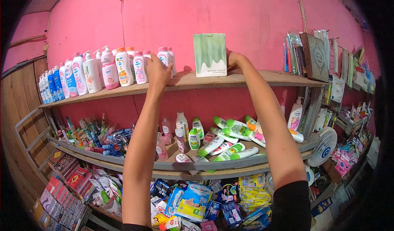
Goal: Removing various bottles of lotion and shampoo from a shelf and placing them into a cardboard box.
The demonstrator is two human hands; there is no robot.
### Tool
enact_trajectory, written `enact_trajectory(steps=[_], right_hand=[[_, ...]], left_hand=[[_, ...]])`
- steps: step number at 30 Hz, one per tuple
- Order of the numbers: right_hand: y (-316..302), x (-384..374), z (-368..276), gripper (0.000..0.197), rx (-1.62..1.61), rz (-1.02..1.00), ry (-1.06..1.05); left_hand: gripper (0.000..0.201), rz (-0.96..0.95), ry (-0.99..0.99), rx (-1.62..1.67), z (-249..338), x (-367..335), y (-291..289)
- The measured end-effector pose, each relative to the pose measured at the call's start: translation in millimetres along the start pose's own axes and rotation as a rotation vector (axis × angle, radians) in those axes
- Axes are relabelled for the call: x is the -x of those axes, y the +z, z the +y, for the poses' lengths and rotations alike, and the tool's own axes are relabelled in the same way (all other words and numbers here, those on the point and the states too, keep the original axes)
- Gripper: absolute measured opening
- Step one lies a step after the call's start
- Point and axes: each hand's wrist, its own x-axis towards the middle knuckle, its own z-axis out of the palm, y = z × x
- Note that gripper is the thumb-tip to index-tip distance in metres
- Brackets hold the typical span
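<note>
On the top shelf [254, 76], my left hand [159, 70] is at a white bottle with a pink cap [163, 57], thumb and fingers around its lower part. Close by stand more bottles of the same kind, one a white bottle with a pink cap [140, 69]. To the right, my right hand [234, 61] grips the right edge of an upright box with a green and white front [210, 54]. Its fingers are partly hidden behind that box. The box stands at the shelf's middle, apart from the bottles.
A row of lotion bottles [92, 73] fills the shelf's left side. A large framed book [315, 58] leans at its right end. Below, the middle shelf holds green-capped bottles [236, 128] lying down. Diaper packs [195, 200] are piled underneath. A white fan [323, 147] is at right.
</note>
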Motion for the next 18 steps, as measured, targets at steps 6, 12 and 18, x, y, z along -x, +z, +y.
enact_trajectory(steps=[6, 12, 18], right_hand=[[11, -34, 76, 0.012, -0.284, -0.039, 0.058], [20, 1, -2, 0.013, -0.286, -0.065, 0.042], [18, 0, 3, 0.014, -0.14, -0.006, 0.084]], left_hand=[[0.051, -0.247, -0.208, 0.127, 19, -5, 7], [0.058, -0.235, -0.225, 0.012, -15, -10, -15], [0.057, -0.269, -0.22, 0.077, -16, -8, -15]])
